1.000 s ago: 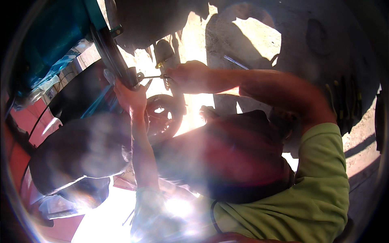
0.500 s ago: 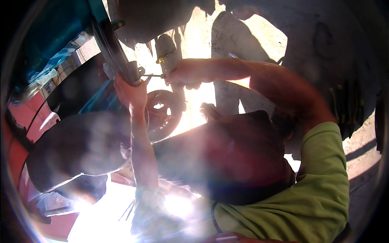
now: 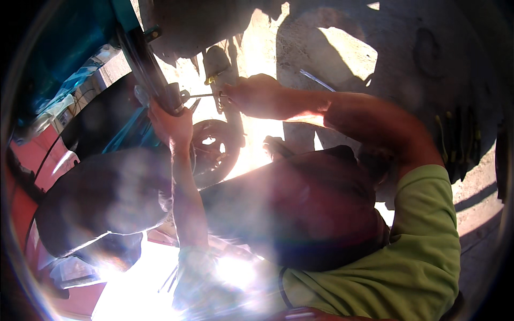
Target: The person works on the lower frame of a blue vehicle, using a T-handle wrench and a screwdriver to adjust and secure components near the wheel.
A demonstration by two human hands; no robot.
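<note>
My left hand point(image 3: 174, 123) is wrapped round the lower end of a dark metal tube point(image 3: 147, 67), which slants down from a teal panel. At the tube's end a small bracket with a hole point(image 3: 185, 96) sticks out. In my closed right hand point(image 3: 259, 96) is a thin-shafted tool point(image 3: 206, 96), like a screwdriver, its handle mostly hidden. The shaft lies level, its tip at the bracket. A small pointed piece point(image 3: 195, 105) shows beside my left fingers, too blurred to name.
Behind my left wrist stands a small dark wheel point(image 3: 235, 144). The teal panel point(image 3: 69, 43) hangs at upper left. A thin light-coloured stick point(image 3: 317, 80) lies on the sunlit ground. Several dark-handled tools point(image 3: 458, 142) are at the far right. Glare washes out the lower left.
My right hand has turned and shifted slightly up and right, with more of the shaft bared. The left hand keeps its hold on the tube.
</note>
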